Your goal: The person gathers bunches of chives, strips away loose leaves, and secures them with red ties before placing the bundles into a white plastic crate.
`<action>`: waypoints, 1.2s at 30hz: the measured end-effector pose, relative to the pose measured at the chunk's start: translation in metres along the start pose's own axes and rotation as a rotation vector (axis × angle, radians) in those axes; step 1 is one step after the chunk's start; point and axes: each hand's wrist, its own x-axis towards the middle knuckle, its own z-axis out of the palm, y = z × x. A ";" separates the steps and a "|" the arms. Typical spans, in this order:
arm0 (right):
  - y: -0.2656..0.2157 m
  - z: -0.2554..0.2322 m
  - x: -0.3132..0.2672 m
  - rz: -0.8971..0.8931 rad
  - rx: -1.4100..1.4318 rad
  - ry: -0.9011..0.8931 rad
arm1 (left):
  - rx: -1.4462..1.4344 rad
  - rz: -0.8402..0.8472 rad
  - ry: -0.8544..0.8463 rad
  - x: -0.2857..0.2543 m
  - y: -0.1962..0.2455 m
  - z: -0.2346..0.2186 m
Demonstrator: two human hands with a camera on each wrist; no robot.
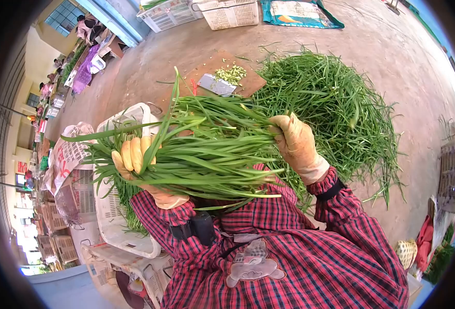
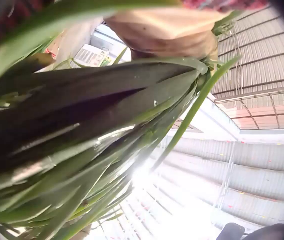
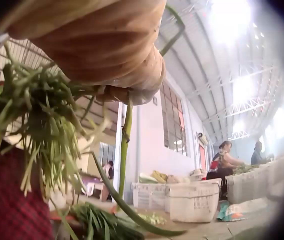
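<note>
A thick bunch of long green leafy stalks (image 1: 212,154) lies across the front of the person's body. The gloved left hand (image 1: 147,172) grips its leafy end, fingers curled over the stalks; in the left wrist view the leaves (image 2: 82,110) hide much of that glove (image 2: 167,32). At the cut end, the gloved right hand (image 1: 297,144) pinches a few stalks with curled fingers. The right wrist view shows that glove (image 3: 97,45) holding a thin stalk (image 3: 125,145), with stem ends (image 3: 47,120) hanging beside it.
A large loose heap of stalks (image 1: 330,103) lies on the floor at right. A board (image 1: 253,82) with a grey blade (image 1: 217,84) and chopped bits is ahead. A white basket (image 1: 104,206) holding greens stands at left; more baskets (image 1: 230,14) stand farther off.
</note>
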 end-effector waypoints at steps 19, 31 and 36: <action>-0.001 0.037 0.103 0.345 0.687 -0.536 | -0.128 -0.205 -0.609 0.024 -0.015 0.008; 0.137 0.013 0.044 0.937 0.597 -0.222 | -0.192 -0.186 -0.781 0.030 0.010 0.002; 0.042 0.009 0.040 0.679 1.123 -0.814 | -0.192 -0.131 -0.567 0.018 -0.004 0.002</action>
